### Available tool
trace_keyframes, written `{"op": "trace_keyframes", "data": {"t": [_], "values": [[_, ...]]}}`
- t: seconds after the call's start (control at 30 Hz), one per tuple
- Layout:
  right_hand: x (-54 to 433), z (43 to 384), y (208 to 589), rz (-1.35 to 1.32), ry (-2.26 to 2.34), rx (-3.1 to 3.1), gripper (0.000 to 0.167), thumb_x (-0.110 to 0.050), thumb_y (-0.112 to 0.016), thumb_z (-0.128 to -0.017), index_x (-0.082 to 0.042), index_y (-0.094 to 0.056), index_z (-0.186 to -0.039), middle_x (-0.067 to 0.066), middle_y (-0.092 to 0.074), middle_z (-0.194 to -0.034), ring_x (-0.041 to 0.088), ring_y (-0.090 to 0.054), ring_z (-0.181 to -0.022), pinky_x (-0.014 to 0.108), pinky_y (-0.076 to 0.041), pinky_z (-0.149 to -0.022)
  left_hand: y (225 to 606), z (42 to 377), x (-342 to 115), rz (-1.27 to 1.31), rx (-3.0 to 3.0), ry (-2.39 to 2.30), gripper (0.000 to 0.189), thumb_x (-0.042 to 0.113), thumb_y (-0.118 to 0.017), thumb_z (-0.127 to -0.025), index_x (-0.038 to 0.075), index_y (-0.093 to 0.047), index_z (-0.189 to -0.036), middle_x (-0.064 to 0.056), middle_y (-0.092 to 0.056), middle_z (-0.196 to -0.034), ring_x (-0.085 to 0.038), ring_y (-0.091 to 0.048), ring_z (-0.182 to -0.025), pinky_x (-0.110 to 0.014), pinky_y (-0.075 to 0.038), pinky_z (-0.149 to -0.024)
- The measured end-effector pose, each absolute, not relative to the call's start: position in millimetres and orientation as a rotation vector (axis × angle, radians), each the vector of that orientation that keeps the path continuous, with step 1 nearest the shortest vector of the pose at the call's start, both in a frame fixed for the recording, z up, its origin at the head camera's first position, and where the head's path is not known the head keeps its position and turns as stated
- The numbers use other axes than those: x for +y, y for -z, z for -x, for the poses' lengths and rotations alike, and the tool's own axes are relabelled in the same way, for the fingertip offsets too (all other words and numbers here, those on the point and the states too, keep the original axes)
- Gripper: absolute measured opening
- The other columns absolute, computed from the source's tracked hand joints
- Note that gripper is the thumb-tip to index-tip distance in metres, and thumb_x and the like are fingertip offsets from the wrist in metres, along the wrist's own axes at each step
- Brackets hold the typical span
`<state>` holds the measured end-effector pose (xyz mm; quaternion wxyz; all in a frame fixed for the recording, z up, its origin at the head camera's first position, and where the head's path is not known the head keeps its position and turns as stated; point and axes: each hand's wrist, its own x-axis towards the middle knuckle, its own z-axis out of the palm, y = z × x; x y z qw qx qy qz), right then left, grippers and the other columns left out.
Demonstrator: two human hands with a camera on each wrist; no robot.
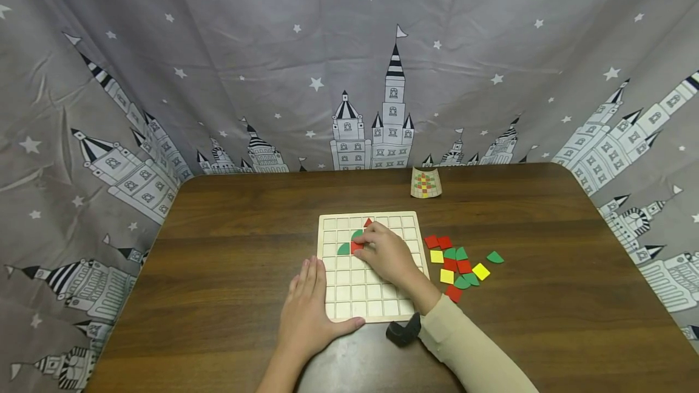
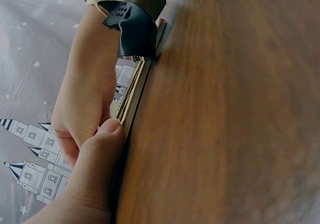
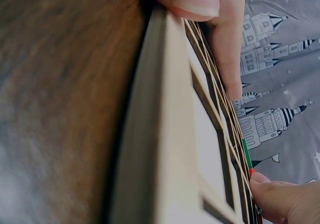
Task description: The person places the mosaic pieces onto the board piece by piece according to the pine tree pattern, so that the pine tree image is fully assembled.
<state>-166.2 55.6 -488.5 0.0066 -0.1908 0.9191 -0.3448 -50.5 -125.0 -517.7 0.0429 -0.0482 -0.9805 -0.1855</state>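
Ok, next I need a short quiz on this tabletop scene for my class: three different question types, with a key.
1. Multiple choice: in the head view, where do the loose tiles lie?
A) left of the board
B) right of the board
C) beyond the board's far edge

2. True or false: the left hand is clear of the board.

3. Fill in the colour: the right hand has its fingertips at a ____ square on the board.

Key: 1. B. 2. False; it touches the board's edge. 3. Red.
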Motion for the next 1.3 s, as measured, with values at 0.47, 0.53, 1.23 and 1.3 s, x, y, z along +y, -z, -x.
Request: {"op": "trace_keyframes", "data": {"t": [0.47, 0.53, 1.23, 1.3], "values": [[56.7, 166.2, 488.2, 0.648, 1.041, 2.886, 0.024, -0.028, -0.076, -0.088, -0.016, -0.078, -0.108, -0.007, -0.064, -0.101, 0.009, -0.057, -0.081, 0.025, -0.046, -0.068, 517.7, 50.5, -124.6, 0.146, -2.996, 0.573, 0.137, 0.093, -0.057, -0.062, 0.000, -0.021, -0.157, -0.017, -0.018, -0.165, -0.030, -0.018, -0.154, -0.050, -0.024, -0.123], [56.8, 166.4, 488.9, 0.647, 1.036, 2.883, 0.025, -0.028, -0.076, -0.088, -0.015, -0.078, -0.109, -0.006, -0.064, -0.101, 0.010, -0.059, -0.084, 0.026, -0.048, -0.070, 517.9, 50.4, -124.5, 0.145, -2.996, 0.573, 0.137, 0.093, -0.057, -0.062, 0.000, -0.021, -0.157, -0.017, -0.019, -0.165, -0.030, -0.018, -0.154, -0.050, -0.024, -0.123], [68.1, 157.6, 485.6, 0.704, 1.054, 2.871, 0.024, -0.023, -0.076, -0.088, -0.017, -0.078, -0.110, -0.008, -0.062, -0.105, 0.009, -0.059, -0.093, 0.030, -0.052, -0.079, 519.6, 50.7, -123.9, 0.130, -2.997, 0.578, 0.138, 0.093, -0.057, -0.061, 0.000, -0.022, -0.157, -0.016, -0.019, -0.165, -0.031, -0.019, -0.154, -0.051, -0.025, -0.122], [75.7, 156.3, 482.4, 0.693, 1.041, 2.876, 0.024, -0.023, -0.075, -0.089, -0.018, -0.077, -0.113, -0.009, -0.063, -0.105, 0.009, -0.059, -0.091, 0.030, -0.052, -0.078, 519.4, 50.8, -124.0, 0.131, -2.995, 0.572, 0.138, 0.094, -0.056, -0.061, 0.000, -0.022, -0.156, -0.016, -0.019, -0.165, -0.031, -0.019, -0.154, -0.051, -0.026, -0.122]]}}
